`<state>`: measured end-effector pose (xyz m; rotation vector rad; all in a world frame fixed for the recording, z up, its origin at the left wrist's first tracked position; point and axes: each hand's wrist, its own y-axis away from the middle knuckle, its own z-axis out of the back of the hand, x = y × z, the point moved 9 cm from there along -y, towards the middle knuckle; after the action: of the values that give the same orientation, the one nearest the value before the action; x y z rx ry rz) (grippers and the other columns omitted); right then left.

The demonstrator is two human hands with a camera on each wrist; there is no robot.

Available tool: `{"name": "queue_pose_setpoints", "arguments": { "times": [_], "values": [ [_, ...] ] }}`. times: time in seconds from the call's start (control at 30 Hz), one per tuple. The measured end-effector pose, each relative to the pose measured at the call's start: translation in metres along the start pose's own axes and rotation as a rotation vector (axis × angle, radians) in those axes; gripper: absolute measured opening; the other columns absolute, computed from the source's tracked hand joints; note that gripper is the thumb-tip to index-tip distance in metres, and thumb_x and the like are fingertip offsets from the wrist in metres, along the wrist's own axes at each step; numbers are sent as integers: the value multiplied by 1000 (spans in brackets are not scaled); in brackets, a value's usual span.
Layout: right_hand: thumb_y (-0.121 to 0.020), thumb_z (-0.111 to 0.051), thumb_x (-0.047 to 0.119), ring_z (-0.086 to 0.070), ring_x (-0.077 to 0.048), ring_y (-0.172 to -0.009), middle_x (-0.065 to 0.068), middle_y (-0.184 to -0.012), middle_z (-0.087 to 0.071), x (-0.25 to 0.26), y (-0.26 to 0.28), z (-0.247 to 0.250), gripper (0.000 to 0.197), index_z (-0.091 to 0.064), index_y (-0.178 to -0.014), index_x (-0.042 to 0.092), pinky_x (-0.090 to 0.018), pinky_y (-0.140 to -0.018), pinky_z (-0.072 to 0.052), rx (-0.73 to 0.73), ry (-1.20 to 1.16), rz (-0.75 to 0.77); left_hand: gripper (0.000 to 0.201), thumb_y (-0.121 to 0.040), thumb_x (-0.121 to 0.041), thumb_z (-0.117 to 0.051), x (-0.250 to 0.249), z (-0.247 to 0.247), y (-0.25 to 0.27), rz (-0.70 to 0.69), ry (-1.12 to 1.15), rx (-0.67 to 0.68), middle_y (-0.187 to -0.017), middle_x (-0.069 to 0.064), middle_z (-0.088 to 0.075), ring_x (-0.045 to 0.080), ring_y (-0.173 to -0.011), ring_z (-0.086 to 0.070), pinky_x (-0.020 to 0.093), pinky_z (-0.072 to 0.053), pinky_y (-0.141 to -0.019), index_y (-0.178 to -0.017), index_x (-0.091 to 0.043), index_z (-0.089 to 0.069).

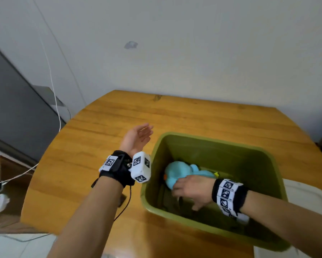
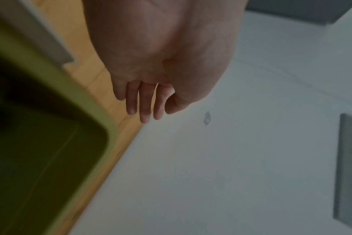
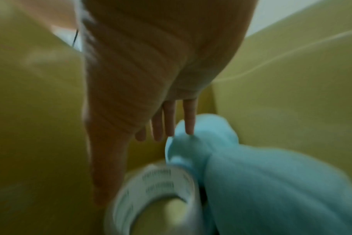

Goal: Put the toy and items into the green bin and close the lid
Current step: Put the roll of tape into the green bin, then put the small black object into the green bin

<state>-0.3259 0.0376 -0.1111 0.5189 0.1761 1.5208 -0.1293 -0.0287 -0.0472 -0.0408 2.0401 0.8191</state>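
The green bin [image 1: 212,140] stands open on the wooden table [image 1: 104,127], right of centre. A light blue plush toy [image 1: 177,172] lies inside it. My right hand [image 1: 186,192] is down in the bin with its fingers straight, and the fingertips [image 3: 190,127] touch the toy [image 3: 271,182]. A white tape roll [image 3: 157,187] lies against the toy on the bin floor. My left hand [image 1: 137,135] hovers over the table just left of the bin rim [image 2: 70,89]; the left hand [image 2: 151,108] is relaxed and holds nothing.
The white lid [image 1: 305,196] lies on the table right of the bin. A white cable [image 1: 54,94] hangs down the wall at the left, beside a dark panel [image 1: 16,108]. The table's far edge meets the white wall.
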Motion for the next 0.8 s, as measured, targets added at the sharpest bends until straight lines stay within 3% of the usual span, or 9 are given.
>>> {"name": "queue_pose_setpoints", "arguments": {
  "times": [0.1, 0.2, 0.27, 0.33, 0.4, 0.5, 0.53, 0.63, 0.8],
  "values": [
    [-88, -68, 46, -58, -27, -111, -5, -119, -63, -16, 14, 38, 49, -59, -128, 19, -45, -83, -52, -179, -30, -145, 20, -103, -18, -46, -16, 80, -7, -79, -10, -288, -116, 5, -61, 18, -91, -59, 33, -45, -91, -118, -13, -58],
    [-96, -55, 53, -59, -18, -105, 4, -114, -65, -38, 28, 76, 41, -61, -125, 24, -38, -80, -50, -315, -108, -287, 16, -102, -19, -43, 0, 155, -1, 51, -234, -476, -104, 9, -54, 22, -80, -53, 29, -44, -74, -92, -13, -54],
    [-97, -54, 51, -60, -14, -103, 8, -112, -67, -45, 32, 101, 36, -63, -122, 26, -34, -81, -50, -408, -146, -336, 15, -92, -21, -56, 18, 194, 9, 164, -654, -529, -100, 15, -60, 25, -81, -57, 35, -46, -71, -84, -10, -49],
    [-97, -56, 47, -62, -11, -100, 10, -110, -68, -50, 31, 125, 30, -65, -118, 27, -33, -81, -52, -491, -184, -371, 32, -83, -31, -67, 32, 215, 18, 246, -1176, -535, -85, 14, -62, 29, -74, -61, 35, -46, -62, -97, -9, -48],
    [-97, -58, 45, -63, -8, -97, 12, -109, -69, -54, 25, 143, 28, -67, -116, 26, -32, -80, -53, -548, -244, -414, 48, -82, -49, -64, 49, 221, 31, 241, -1375, -490, -87, 9, -65, 29, -75, -62, 34, -46, -58, -112, -15, -46],
    [-96, -60, 45, -64, -5, -93, 12, -107, -71, -57, 13, 164, 30, -69, -116, 24, -31, -80, -55, -636, -347, -463, 49, -81, -67, -52, 68, 231, 27, 186, -1218, -489, -105, 8, -69, 28, -84, -62, 35, -50, -67, -108, -27, -42],
    [-96, -61, 45, -64, -4, -93, 12, -106, -72, -57, 8, 168, 31, -70, -116, 23, -31, -81, -56, -658, -384, -480, 55, -79, -65, -54, 76, 244, 18, 212, -1187, -521, -105, 11, -70, 29, -83, -65, 36, -54, -69, -110, -20, -51],
    [-94, -62, 46, -65, -2, -92, 12, -104, -72, -54, -8, 176, 32, -71, -116, 24, -31, -83, -57, -706, -454, -502, 62, -69, -30, -65, 99, 290, -13, 307, -955, -622, -98, 28, -72, 44, -81, -72, 57, -61, -74, -127, -8, -58],
    [-94, -64, 43, -65, -1, -92, 13, -101, -72, -46, -16, 179, 27, -72, -111, 23, -25, -79, -56, -775, -566, -512, 43, -91, -19, -66, 58, 236, -20, 155, -825, -490, -98, 19, -66, 34, -79, -64, 41, -54, -70, -130, -2, -59]
  ]
}}
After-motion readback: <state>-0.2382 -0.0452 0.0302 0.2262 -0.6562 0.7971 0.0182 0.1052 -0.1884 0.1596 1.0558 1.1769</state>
